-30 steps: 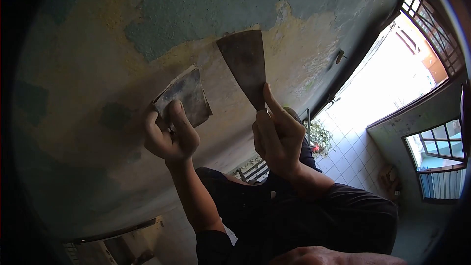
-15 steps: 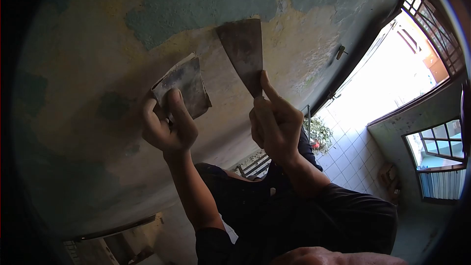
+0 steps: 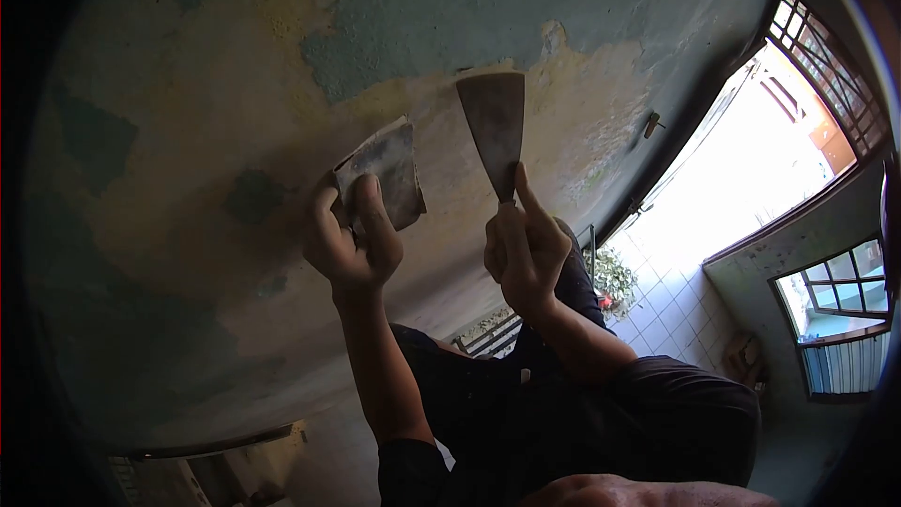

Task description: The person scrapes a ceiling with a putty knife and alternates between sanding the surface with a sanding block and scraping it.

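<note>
My left hand (image 3: 357,235) pinches a folded, worn grey sheet (image 3: 389,174) between thumb and fingers, its open edge facing up. To the right, my right hand (image 3: 527,249) is wrapped round the handle of a scraper (image 3: 496,122), one finger stretched along its blade. The wide, dull metal blade points up, its edge near the border between green paint and a bare yellowish patch on the wall (image 3: 235,103). Whether the blade touches the wall I cannot tell. My fingers hide most of the handle.
At the right is a bright doorway (image 3: 751,150) with a metal latch (image 3: 652,125) beside it. A window (image 3: 840,286), white floor tiles (image 3: 662,296), a leafy plant (image 3: 610,277) and a dark slatted piece (image 3: 493,333) lie beyond my arms.
The scraper has moved slightly down and right in view, and its blade looks narrower. My left hand with the sheet has shifted right and a little down. The wall has also shifted in view.
</note>
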`<action>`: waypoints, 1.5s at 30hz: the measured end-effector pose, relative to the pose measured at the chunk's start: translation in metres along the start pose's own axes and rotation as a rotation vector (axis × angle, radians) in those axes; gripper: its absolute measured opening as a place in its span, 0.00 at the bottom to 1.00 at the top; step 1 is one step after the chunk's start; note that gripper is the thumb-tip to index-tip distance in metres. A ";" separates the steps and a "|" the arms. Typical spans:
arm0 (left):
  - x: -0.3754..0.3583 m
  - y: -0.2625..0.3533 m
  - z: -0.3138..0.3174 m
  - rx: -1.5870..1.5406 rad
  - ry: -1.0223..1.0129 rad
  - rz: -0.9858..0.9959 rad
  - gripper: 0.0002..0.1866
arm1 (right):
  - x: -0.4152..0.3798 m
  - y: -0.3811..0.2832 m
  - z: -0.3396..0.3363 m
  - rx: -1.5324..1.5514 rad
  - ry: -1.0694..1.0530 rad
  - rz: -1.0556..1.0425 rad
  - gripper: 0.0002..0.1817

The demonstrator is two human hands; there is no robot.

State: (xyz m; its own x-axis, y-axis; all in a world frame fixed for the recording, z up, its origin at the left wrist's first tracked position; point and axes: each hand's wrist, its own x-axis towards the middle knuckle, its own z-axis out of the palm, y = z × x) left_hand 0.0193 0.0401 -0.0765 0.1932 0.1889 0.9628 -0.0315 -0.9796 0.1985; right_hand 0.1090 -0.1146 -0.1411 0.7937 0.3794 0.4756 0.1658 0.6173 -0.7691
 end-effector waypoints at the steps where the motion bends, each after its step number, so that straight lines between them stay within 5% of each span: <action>1: 0.000 0.000 0.000 -0.003 -0.001 0.011 0.13 | -0.001 0.001 0.000 -0.003 -0.001 -0.001 0.25; 13: -0.002 0.004 -0.003 0.007 -0.027 -0.029 0.13 | -0.003 -0.021 0.014 -0.096 0.013 0.060 0.25; 15: -0.002 0.002 -0.005 0.035 -0.040 -0.020 0.13 | 0.007 -0.021 0.012 -0.219 -0.013 -0.068 0.24; 22: 0.001 0.002 -0.009 0.049 -0.088 0.032 0.15 | 0.071 -0.058 0.006 0.198 0.084 -0.136 0.24; 24: 0.001 0.002 -0.007 0.053 -0.095 0.014 0.15 | 0.039 -0.032 -0.007 0.017 0.055 -0.141 0.24; 27: -0.002 0.001 -0.004 0.054 -0.070 0.015 0.14 | 0.009 -0.018 -0.022 0.016 0.022 0.142 0.25; 45: -0.003 0.002 -0.004 0.017 -0.032 -0.036 0.13 | 0.024 -0.026 -0.042 -0.228 -0.100 0.125 0.26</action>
State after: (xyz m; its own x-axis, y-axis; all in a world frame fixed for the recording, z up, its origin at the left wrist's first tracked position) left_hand 0.0144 0.0382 -0.0781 0.2250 0.2219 0.9487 -0.0076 -0.9733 0.2294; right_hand 0.1484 -0.1507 -0.1271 0.7561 0.5165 0.4019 0.2063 0.3946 -0.8954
